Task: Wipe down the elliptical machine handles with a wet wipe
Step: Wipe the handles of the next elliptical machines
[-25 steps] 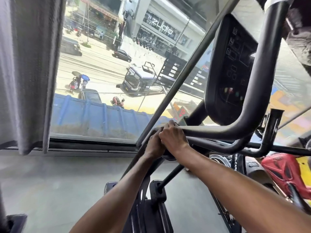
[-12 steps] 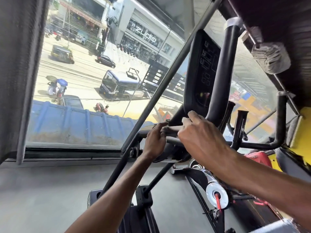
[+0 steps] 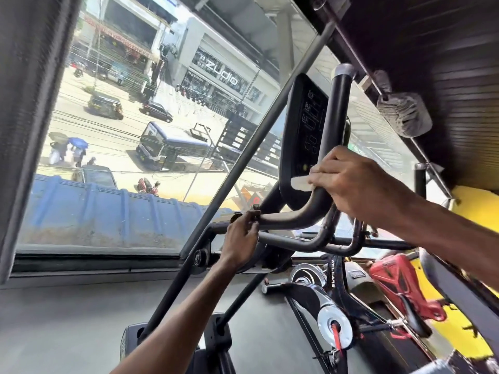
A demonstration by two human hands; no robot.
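Curtain point(image 3: 29, 117): grey fabric, hanging far left of the console point(image 3: 303, 136). Window point(image 3: 151, 201): it fills the area left of the console, and a sunlit street with vehicles and a storefront shows through the glass. Floor point(image 3: 67, 319): grey, below and left of the console. Diagonal bar point(image 3: 243, 163): black, crossing the window from low left of the console to above its top edge.

Left hand point(image 3: 240, 238): below and left of the console. Its fingers point(image 3: 250, 227) are curled round the free end of the handle point(image 3: 291, 218) and clamped on the tube.

Handle: a black tube. It runs from the left hand rightward beneath the console, bends upward at the console's lower right corner, and rises along the console's right edge to a grey end cap point(image 3: 342, 69) level with the console's top.

Wet wipe point(image 3: 301, 182): white, pressed against the handle at the bend, in front of the console's lower right corner. One corner protrudes to the left; the remainder is covered by the right hand point(image 3: 351, 182).

Right hand: just right of the console's lower part. Its fingers point(image 3: 324, 174) are curled round the rising section of the handle, clamped on the wet wipe and the tube under it.

Lower tube point(image 3: 297, 242): black, below the console and beneath the handle, apart from it.

Black frame point(image 3: 332, 273): marked WELCARE, below and right of the console, with a chrome disc point(image 3: 334, 323) lower still. Red machine point(image 3: 397, 273): further right of the console, blurred. Yellow surface point(image 3: 475, 206): far right of the console.
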